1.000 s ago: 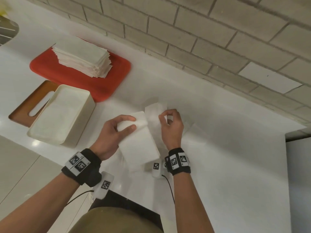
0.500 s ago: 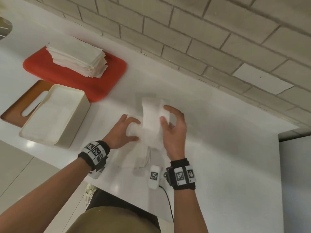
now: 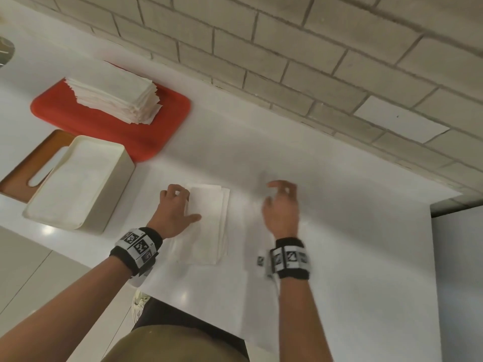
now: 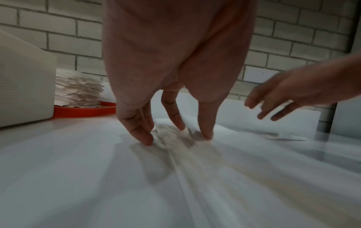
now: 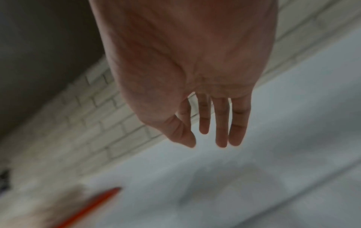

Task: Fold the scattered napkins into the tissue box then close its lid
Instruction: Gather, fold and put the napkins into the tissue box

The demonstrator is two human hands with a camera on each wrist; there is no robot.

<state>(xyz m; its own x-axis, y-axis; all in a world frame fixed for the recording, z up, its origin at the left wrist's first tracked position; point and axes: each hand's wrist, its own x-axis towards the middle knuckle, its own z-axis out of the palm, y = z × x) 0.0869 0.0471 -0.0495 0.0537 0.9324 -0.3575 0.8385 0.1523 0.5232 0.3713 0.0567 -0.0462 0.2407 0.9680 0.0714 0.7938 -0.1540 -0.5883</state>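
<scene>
A small pile of folded white napkins (image 3: 209, 223) lies on the white counter in front of me. My left hand (image 3: 177, 207) presses down on the pile's left edge with straight fingers (image 4: 144, 135). My right hand (image 3: 282, 202) hovers to the right of the pile, fingers (image 5: 221, 132) loose and holding nothing. In the left wrist view another flat napkin (image 4: 273, 131) lies under the right hand (image 4: 277, 100). The cream tissue box (image 3: 115, 189) stands open at the left, filled with napkins. Its brown lid (image 3: 18, 178) with a slot lies beside the box.
A red tray (image 3: 156, 131) at the back left carries a tall stack of white napkins (image 3: 115, 97). A brick wall (image 3: 287, 61) runs behind the counter. The counter's right end (image 3: 428, 257) meets a grey surface.
Both hands held a napkin up and folded it; it now lies on the pile. The left hand came down onto the pile, and the right hand let go and swung right.
</scene>
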